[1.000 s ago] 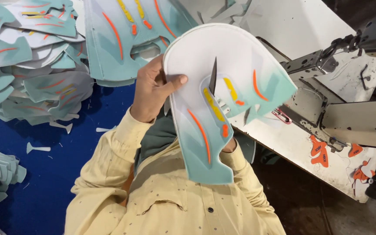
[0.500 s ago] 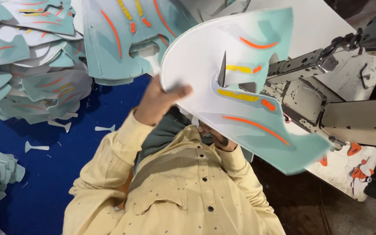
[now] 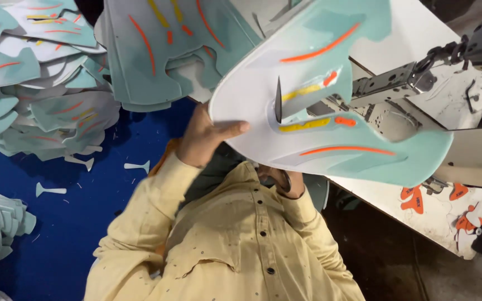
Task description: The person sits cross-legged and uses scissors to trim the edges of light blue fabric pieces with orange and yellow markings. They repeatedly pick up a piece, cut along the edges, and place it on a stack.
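Teal-and-white shoe upper panel (image 3: pixel 330 106), a flat cut piece with orange and yellow stripes, is held up in the air close under the camera, in front of the sewing machine (image 3: pixel 419 83) and its white table (image 3: pixel 419 33). Its long axis runs roughly from lower left to right, with the white rounded end at the left by the hand and the teal end reaching out right over the machine bed; a narrow slit stands near its middle. The left hand (image 3: pixel 207 139) is raised with the wrist bent, thumb laid flat across the white edge and the fingers curled behind, pinching the panel. The right hand (image 3: pixel 280 181) sits low, mostly hidden beneath the panel, so whether its fingers grip the underside cannot be told; it seems to touch the lower edge. Both arms wear pale yellow sleeves (image 3: pixel 157 206). Stacks of like panels (image 3: pixel 46 83) lie to the left on the blue surface (image 3: pixel 85 212), and another hangs above (image 3: pixel 168 50).
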